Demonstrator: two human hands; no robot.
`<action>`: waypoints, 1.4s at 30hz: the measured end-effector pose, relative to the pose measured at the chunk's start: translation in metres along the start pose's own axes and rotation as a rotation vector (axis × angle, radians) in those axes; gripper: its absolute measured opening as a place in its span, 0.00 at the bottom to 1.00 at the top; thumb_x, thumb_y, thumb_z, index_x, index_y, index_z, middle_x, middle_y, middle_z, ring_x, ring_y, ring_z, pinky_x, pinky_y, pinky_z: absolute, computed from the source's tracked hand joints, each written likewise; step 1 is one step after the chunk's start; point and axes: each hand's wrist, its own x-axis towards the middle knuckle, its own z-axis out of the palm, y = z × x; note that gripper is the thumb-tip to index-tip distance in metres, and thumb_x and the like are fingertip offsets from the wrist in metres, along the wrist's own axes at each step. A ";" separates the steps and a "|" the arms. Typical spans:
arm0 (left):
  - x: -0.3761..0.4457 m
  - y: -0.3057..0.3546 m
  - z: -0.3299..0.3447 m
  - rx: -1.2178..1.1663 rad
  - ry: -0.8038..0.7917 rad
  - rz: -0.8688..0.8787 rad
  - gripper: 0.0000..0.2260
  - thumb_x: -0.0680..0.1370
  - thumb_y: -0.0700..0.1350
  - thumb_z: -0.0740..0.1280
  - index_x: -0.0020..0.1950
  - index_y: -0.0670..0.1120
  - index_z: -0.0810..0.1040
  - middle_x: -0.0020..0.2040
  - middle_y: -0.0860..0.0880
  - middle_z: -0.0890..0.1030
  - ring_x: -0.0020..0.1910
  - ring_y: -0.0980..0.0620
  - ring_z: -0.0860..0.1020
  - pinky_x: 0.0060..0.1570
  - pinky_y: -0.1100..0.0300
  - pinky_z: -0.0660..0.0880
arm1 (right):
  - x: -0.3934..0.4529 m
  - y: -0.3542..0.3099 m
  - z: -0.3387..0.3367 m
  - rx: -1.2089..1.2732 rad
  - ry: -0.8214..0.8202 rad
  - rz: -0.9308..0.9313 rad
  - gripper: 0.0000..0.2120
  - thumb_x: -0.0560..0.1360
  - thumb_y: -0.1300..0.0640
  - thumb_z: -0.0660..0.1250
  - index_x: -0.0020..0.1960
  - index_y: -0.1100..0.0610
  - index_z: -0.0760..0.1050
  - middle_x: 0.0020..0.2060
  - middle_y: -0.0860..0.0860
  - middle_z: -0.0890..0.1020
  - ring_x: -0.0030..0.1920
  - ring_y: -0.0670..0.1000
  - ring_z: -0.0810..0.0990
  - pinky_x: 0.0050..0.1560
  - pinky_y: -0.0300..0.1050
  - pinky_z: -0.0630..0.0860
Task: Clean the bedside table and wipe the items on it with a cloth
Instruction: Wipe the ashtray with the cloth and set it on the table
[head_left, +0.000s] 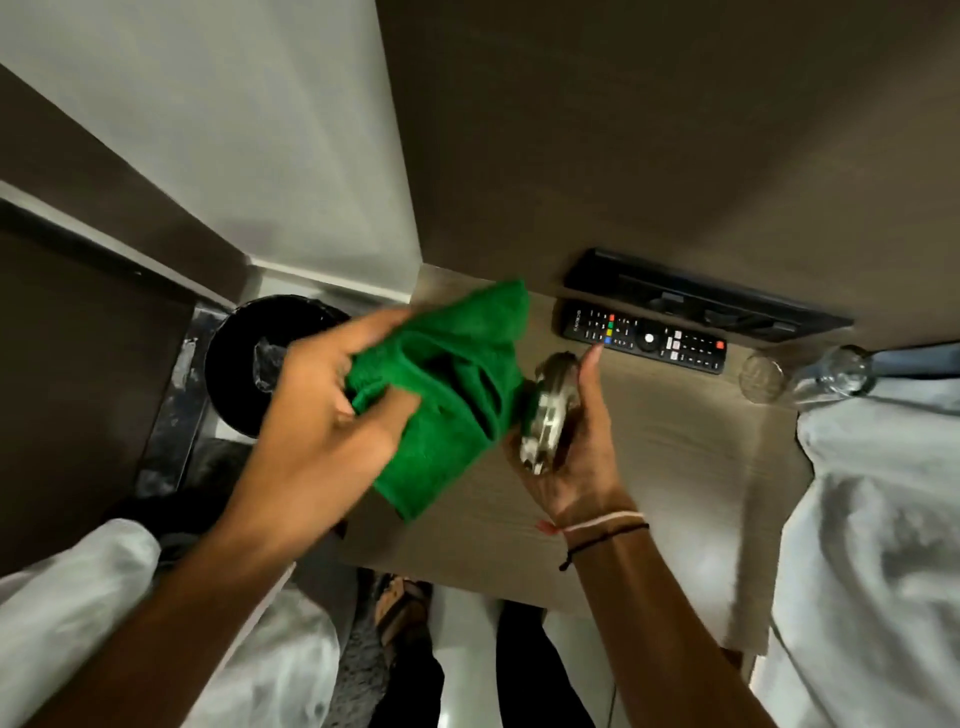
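Note:
My left hand (322, 395) grips a bunched green cloth (452, 395) and presses it against a round glass ashtray (548, 410). My right hand (576, 457) holds that ashtray on edge, above the light wood bedside table (675, 467). A black remote control (644, 336) lies flat at the back of the table, just beyond my right fingertip. An upturned drinking glass (761, 375) and a clear glass bottle (831, 376) stand at the table's back right.
A black switch panel (701, 293) is fixed to the brown wall behind the remote. A black waste bin (244, 364) stands on the floor to the left. White bedding (872, 545) borders the table's right side.

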 end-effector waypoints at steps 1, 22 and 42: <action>0.004 0.002 0.001 -0.003 0.049 0.018 0.27 0.76 0.22 0.62 0.57 0.53 0.83 0.48 0.57 0.88 0.51 0.59 0.86 0.46 0.68 0.82 | -0.003 0.003 -0.005 -0.023 0.018 0.003 0.29 0.66 0.36 0.71 0.55 0.58 0.85 0.48 0.56 0.87 0.47 0.53 0.88 0.50 0.49 0.84; -0.027 -0.014 0.072 0.665 -0.446 0.115 0.36 0.77 0.30 0.61 0.77 0.63 0.64 0.83 0.57 0.53 0.83 0.58 0.48 0.83 0.52 0.49 | -0.040 0.006 -0.016 0.112 0.160 -0.137 0.27 0.82 0.46 0.51 0.53 0.59 0.85 0.46 0.57 0.87 0.46 0.56 0.87 0.49 0.48 0.85; -0.028 -0.079 -0.038 -0.583 0.342 -0.432 0.08 0.71 0.43 0.73 0.49 0.48 0.86 0.47 0.49 0.89 0.48 0.52 0.88 0.38 0.61 0.84 | 0.092 0.018 0.001 -0.093 0.563 -0.217 0.16 0.86 0.55 0.58 0.71 0.62 0.69 0.70 0.63 0.76 0.70 0.61 0.76 0.66 0.58 0.74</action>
